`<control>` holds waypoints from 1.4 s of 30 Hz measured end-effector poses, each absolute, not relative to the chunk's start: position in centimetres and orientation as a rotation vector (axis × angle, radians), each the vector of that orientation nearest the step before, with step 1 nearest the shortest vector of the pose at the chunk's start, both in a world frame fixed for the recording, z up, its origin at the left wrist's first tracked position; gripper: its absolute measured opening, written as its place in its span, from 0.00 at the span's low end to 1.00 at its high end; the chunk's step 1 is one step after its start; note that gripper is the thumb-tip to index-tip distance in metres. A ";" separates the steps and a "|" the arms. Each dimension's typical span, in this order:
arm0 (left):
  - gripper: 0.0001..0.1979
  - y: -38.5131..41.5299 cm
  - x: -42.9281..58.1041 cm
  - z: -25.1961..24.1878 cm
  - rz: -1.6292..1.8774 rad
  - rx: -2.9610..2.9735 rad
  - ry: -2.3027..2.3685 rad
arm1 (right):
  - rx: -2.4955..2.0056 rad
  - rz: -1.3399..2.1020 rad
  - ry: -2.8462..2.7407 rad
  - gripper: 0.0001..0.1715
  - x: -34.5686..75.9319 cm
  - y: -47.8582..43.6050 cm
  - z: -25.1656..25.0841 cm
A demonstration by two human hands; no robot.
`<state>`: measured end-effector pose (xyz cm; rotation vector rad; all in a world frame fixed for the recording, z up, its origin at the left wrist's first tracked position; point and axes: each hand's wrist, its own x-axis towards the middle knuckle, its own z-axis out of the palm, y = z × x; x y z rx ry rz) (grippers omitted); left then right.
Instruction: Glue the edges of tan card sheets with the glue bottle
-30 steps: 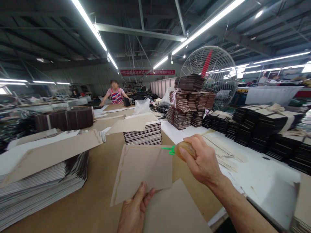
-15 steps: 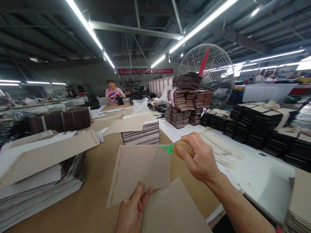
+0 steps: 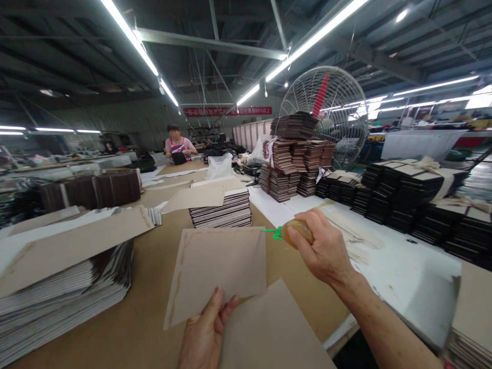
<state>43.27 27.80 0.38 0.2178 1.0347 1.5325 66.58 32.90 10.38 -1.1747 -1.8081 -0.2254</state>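
My left hand [image 3: 203,328] grips a thin beige board [image 3: 221,266] by its near edge, thumb on top. Wet-looking glue lines run along the board's left edge and far edge. In my right hand [image 3: 326,248] is a squeeze glue bottle [image 3: 295,234], amber and rounded, lying nearly level. Its thin green nozzle [image 3: 275,232] points left, with the tip at the board's far right corner; whether it touches cannot be made out. Another plain beige board [image 3: 277,330] lies to the right of my left hand, partly under the held one.
A stack of dark-edged boards [image 3: 221,209] stands just beyond. On the left is a big pile of folded sheets [image 3: 65,292]. Brown bundles [image 3: 286,159], black bundles [image 3: 400,197] and a large fan [image 3: 346,113] are at the right. A co-worker [image 3: 179,146] sits across the table.
The glue bottle in my right hand has moved right along the board's far edge, up to the corner. My left hand keeps its hold, and the whole view has shifted slightly.
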 end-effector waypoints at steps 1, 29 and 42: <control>0.10 27.8 43.2 0.3 1.521 0.217 1.033 | -1.184 -0.222 -1.804 0.11 66.7 32.9 10.3; 0.05 28.1 42.2 -1.2 1.532 0.292 0.972 | -1.140 -0.221 -1.889 0.11 67.1 32.3 10.5; 0.07 28.2 42.0 -1.2 1.558 0.308 0.949 | -1.145 -0.177 -1.961 0.11 67.3 32.3 10.5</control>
